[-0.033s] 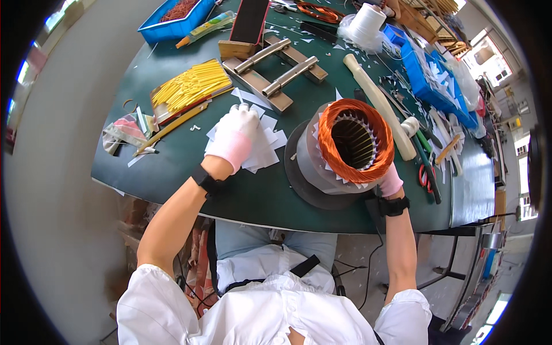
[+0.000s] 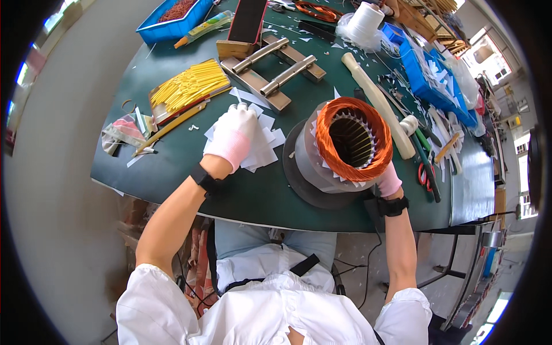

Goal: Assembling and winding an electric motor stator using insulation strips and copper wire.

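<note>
My left hand, in a white glove with a pink cuff, rests over a loose pile of white paper slips. Its fingers are curled together, and a narrow white slip sticks out at their tips. To the right, a motor stator with a thick ring of copper windings stands on a round dark base, its bore facing up toward me. White paper edges line the slots inside the ring. My right hand is at the stator's right side; only the pink cuff and part of the glove show, its fingers hidden behind the stator.
Beyond my left hand lie a tray of yellow sticks and a metal frame with two bars. A wooden mallet-like stick, red-handled scissors and a blue bin are on the right. A white thread cone stands at the back.
</note>
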The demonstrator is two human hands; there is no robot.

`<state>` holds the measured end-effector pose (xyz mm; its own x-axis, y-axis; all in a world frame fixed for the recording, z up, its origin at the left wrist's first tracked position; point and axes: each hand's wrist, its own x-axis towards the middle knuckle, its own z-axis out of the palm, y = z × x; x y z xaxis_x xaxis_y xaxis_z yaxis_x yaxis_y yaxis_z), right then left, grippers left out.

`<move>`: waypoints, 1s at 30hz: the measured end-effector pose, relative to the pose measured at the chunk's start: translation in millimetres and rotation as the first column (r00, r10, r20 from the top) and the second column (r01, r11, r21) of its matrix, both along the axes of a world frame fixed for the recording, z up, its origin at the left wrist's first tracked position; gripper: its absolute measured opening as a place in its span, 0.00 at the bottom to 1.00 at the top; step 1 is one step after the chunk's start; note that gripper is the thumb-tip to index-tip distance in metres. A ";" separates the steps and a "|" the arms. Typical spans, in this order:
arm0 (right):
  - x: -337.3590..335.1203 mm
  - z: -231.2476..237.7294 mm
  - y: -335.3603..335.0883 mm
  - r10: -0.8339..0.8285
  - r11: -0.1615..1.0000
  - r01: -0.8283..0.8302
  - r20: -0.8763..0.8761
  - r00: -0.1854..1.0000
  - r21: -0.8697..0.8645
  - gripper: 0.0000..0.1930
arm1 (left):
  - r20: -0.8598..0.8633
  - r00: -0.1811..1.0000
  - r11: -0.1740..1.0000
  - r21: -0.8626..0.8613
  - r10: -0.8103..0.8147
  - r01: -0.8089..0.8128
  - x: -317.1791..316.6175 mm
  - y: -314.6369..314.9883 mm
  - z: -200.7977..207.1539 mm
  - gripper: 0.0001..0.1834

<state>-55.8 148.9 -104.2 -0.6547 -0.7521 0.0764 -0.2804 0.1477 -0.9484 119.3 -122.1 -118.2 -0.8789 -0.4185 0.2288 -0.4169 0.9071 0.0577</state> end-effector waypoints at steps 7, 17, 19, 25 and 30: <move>-40.2 46.3 -5.5 -0.323 0.937 0.348 -0.291 0.901 0.039 0.13 | 0.064 0.997 0.998 -0.039 0.053 -0.051 -5.5 2.0 -0.3 0.05; -3.6 89.3 -39.4 0.043 0.997 -0.037 -0.092 0.995 0.068 0.16 | 0.123 0.991 0.997 -0.060 0.048 -0.041 -15.0 3.9 7.5 0.09; 15.9 100.0 -33.6 -0.095 0.957 0.199 -0.424 0.901 0.209 0.16 | 0.077 0.996 0.992 -0.124 0.044 -0.034 -15.8 -1.4 -0.9 0.08; 23.5 101.8 -4.4 -0.101 0.873 0.389 -0.674 0.732 0.292 0.15 | 0.101 0.990 0.994 -0.065 0.099 -0.093 -16.1 -12.7 9.9 0.08; -5.0 119.2 -12.9 -0.078 0.935 0.243 -0.521 0.850 0.257 0.17 | -0.136 0.986 0.995 0.001 0.098 -0.099 -3.6 -28.5 23.7 0.09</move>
<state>-60.9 136.0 15.0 -0.7039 -0.6786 0.2098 -0.6452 0.4874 -0.5883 115.7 -150.6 -94.5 -0.7943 -0.4996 0.3458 -0.4925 0.8627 0.1150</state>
